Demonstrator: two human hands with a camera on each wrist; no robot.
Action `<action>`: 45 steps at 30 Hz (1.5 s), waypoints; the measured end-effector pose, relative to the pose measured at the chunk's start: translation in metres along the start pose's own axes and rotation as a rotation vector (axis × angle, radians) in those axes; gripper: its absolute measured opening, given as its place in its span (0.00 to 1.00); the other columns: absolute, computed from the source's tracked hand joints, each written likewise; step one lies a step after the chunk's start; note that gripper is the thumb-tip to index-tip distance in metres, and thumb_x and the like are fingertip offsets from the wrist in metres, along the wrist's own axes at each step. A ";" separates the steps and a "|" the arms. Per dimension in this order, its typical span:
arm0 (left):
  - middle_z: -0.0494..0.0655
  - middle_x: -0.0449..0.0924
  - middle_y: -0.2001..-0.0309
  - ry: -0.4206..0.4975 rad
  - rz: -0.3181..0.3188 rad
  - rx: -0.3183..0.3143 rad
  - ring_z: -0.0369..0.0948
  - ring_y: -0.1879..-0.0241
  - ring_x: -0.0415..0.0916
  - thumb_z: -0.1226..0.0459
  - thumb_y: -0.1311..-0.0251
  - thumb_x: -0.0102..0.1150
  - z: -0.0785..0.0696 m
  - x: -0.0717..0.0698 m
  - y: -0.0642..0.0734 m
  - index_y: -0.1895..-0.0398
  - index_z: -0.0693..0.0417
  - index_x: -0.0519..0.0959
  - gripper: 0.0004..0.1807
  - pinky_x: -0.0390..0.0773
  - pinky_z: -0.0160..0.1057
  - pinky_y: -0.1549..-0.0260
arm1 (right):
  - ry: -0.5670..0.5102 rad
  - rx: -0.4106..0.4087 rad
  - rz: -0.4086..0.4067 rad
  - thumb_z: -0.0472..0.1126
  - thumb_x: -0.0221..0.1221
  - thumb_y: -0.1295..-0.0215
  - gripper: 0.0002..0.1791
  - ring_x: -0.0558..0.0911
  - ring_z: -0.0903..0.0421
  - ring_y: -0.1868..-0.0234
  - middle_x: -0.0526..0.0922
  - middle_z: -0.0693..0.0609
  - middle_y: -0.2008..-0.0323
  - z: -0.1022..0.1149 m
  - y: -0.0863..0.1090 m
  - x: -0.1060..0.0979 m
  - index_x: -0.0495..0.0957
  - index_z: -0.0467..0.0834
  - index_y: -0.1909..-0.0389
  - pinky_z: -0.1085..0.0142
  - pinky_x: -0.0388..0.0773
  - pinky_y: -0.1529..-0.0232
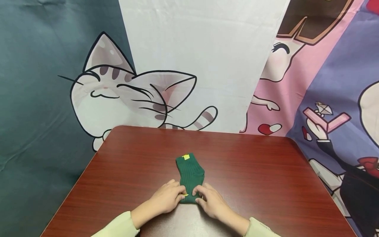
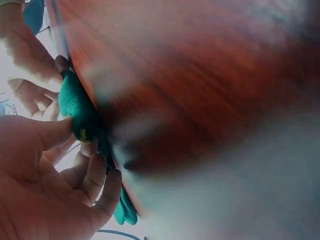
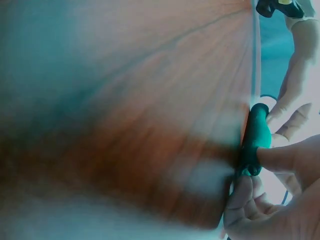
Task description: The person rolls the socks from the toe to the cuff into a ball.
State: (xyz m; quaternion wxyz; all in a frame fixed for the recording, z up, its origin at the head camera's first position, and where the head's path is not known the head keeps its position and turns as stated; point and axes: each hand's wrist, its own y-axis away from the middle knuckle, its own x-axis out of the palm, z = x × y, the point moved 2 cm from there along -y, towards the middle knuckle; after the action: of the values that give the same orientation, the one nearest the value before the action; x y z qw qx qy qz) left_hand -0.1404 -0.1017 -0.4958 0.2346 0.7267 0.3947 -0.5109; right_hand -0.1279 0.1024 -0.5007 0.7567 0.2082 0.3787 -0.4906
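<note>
A green ribbed sock (image 1: 191, 172) lies on the table, its far end bearing a yellow patch (image 1: 186, 157). At its near end, a second bit of yellow shows beside the left thumb. My left hand (image 1: 168, 197) pinches the left side of that near end; in the left wrist view the thumb presses the bulging green fabric (image 2: 76, 102) while the fingers curl under its edge. On the right side, my right hand (image 1: 211, 201) pinches the same end between thumb and curled fingers. The fabric there looks thick and rounded in the right wrist view (image 3: 257, 130).
The reddish-brown wooden table (image 1: 251, 164) has rounded far corners. Behind it hangs a printed cloth backdrop (image 1: 201, 49) with a cartoon cat and other figures. Pale green sleeves (image 1: 119, 227) cover the forearms.
</note>
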 end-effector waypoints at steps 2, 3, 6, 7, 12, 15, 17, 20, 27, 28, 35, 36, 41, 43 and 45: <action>0.33 0.77 0.67 -0.007 -0.004 -0.010 0.33 0.66 0.67 0.57 0.35 0.64 0.000 -0.001 0.000 0.62 0.43 0.84 0.03 0.72 0.35 0.67 | 0.005 -0.023 -0.002 0.37 0.70 0.40 0.12 0.71 0.66 0.69 0.75 0.59 0.66 -0.001 0.001 -0.001 0.81 0.56 0.60 0.71 0.68 0.71; 0.33 0.78 0.66 -0.011 -0.006 -0.015 0.33 0.66 0.68 0.57 0.35 0.64 0.000 -0.001 0.000 0.62 0.42 0.84 0.03 0.72 0.36 0.67 | 0.010 -0.032 -0.003 0.37 0.71 0.41 0.12 0.72 0.66 0.69 0.75 0.60 0.65 -0.001 0.001 -0.001 0.81 0.56 0.61 0.71 0.69 0.70; 0.32 0.80 0.65 -0.014 -0.015 -0.018 0.32 0.66 0.67 0.56 0.35 0.65 -0.001 -0.001 -0.001 0.60 0.40 0.83 0.04 0.71 0.35 0.68 | 0.045 -0.051 -0.002 0.40 0.74 0.45 0.13 0.74 0.67 0.67 0.78 0.62 0.63 0.000 0.001 -0.001 0.83 0.55 0.61 0.69 0.73 0.67; 0.32 0.80 0.65 -0.020 -0.019 -0.010 0.32 0.67 0.66 0.56 0.35 0.65 -0.001 -0.002 -0.001 0.60 0.40 0.82 0.04 0.71 0.34 0.68 | 0.062 -0.057 -0.001 0.41 0.75 0.46 0.14 0.75 0.67 0.66 0.79 0.62 0.63 0.000 0.001 -0.001 0.83 0.55 0.61 0.68 0.74 0.66; 0.32 0.78 0.65 -0.084 -0.072 0.092 0.32 0.66 0.66 0.58 0.36 0.66 -0.004 -0.002 0.000 0.62 0.40 0.82 0.03 0.72 0.32 0.68 | 0.135 -0.088 -0.006 0.42 0.77 0.50 0.16 0.77 0.67 0.64 0.81 0.64 0.62 0.001 -0.001 -0.001 0.82 0.56 0.62 0.63 0.76 0.65; 0.33 0.79 0.64 -0.124 -0.095 0.164 0.32 0.63 0.70 0.57 0.37 0.67 -0.005 -0.003 0.001 0.63 0.43 0.83 0.04 0.78 0.34 0.61 | 0.156 -0.091 -0.013 0.43 0.76 0.49 0.15 0.76 0.67 0.65 0.80 0.64 0.64 0.000 -0.002 0.000 0.82 0.56 0.63 0.62 0.75 0.67; 0.33 0.81 0.62 -0.128 -0.083 0.197 0.33 0.61 0.73 0.54 0.38 0.67 -0.004 -0.002 0.002 0.61 0.44 0.83 0.08 0.80 0.38 0.52 | 0.157 -0.088 -0.019 0.43 0.76 0.49 0.14 0.76 0.68 0.66 0.80 0.64 0.64 0.000 -0.002 0.001 0.82 0.57 0.64 0.62 0.74 0.68; 0.34 0.82 0.58 -0.105 -0.032 0.216 0.33 0.55 0.75 0.51 0.41 0.69 0.000 -0.001 0.004 0.56 0.46 0.83 0.14 0.76 0.45 0.40 | 0.147 -0.081 -0.020 0.43 0.76 0.48 0.13 0.74 0.68 0.68 0.80 0.64 0.64 -0.002 -0.002 0.002 0.82 0.57 0.64 0.66 0.72 0.69; 0.34 0.81 0.57 -0.038 0.012 0.206 0.33 0.51 0.77 0.57 0.41 0.73 0.004 0.000 0.003 0.55 0.45 0.81 0.13 0.73 0.46 0.36 | 0.030 -0.033 0.045 0.39 0.78 0.52 0.19 0.71 0.67 0.68 0.74 0.62 0.68 -0.003 -0.001 -0.001 0.80 0.57 0.63 0.69 0.70 0.68; 0.34 0.80 0.57 -0.031 0.013 0.199 0.33 0.53 0.77 0.58 0.41 0.72 0.004 0.000 0.002 0.56 0.45 0.81 0.12 0.76 0.43 0.39 | 0.016 -0.028 0.048 0.38 0.78 0.52 0.19 0.72 0.66 0.68 0.73 0.62 0.68 -0.003 -0.001 -0.002 0.80 0.57 0.63 0.69 0.70 0.68; 0.34 0.78 0.59 0.021 0.043 0.127 0.32 0.57 0.75 0.60 0.37 0.68 0.003 0.000 -0.002 0.59 0.45 0.81 0.07 0.80 0.35 0.57 | -0.017 0.012 0.031 0.38 0.75 0.47 0.13 0.74 0.66 0.65 0.76 0.62 0.66 -0.007 -0.003 0.000 0.82 0.55 0.64 0.67 0.73 0.64; 0.35 0.79 0.59 0.047 0.047 0.107 0.33 0.56 0.76 0.60 0.37 0.68 0.004 0.000 -0.002 0.59 0.45 0.81 0.06 0.80 0.36 0.57 | -0.029 0.019 0.029 0.39 0.74 0.46 0.12 0.74 0.66 0.65 0.77 0.62 0.67 -0.008 -0.003 0.000 0.83 0.54 0.64 0.67 0.73 0.64; 0.36 0.81 0.61 0.193 0.027 0.017 0.34 0.57 0.77 0.61 0.38 0.68 0.010 0.000 -0.004 0.60 0.47 0.84 0.05 0.79 0.40 0.56 | -0.112 0.036 0.015 0.40 0.73 0.42 0.08 0.72 0.67 0.68 0.76 0.60 0.69 -0.012 -0.003 0.000 0.85 0.51 0.62 0.70 0.71 0.67; 0.36 0.83 0.62 0.227 0.017 -0.007 0.35 0.58 0.77 0.60 0.38 0.69 0.011 0.001 -0.005 0.61 0.48 0.86 0.05 0.79 0.41 0.55 | -0.138 0.039 0.012 0.41 0.73 0.43 0.09 0.71 0.68 0.70 0.76 0.59 0.70 -0.012 -0.003 0.000 0.85 0.50 0.62 0.71 0.70 0.68; 0.36 0.84 0.63 0.263 0.020 -0.038 0.37 0.59 0.76 0.60 0.38 0.68 0.012 0.001 -0.006 0.61 0.49 0.87 0.06 0.77 0.42 0.56 | -0.153 0.042 0.014 0.42 0.75 0.45 0.11 0.70 0.68 0.71 0.75 0.59 0.70 -0.012 -0.002 0.000 0.85 0.50 0.61 0.71 0.69 0.69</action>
State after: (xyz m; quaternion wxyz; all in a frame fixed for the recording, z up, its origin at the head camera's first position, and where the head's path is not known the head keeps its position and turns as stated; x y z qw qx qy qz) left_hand -0.1519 -0.1064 -0.5004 0.1996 0.7869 0.4242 -0.4012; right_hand -0.1345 0.1097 -0.5078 0.7823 0.1886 0.3081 -0.5075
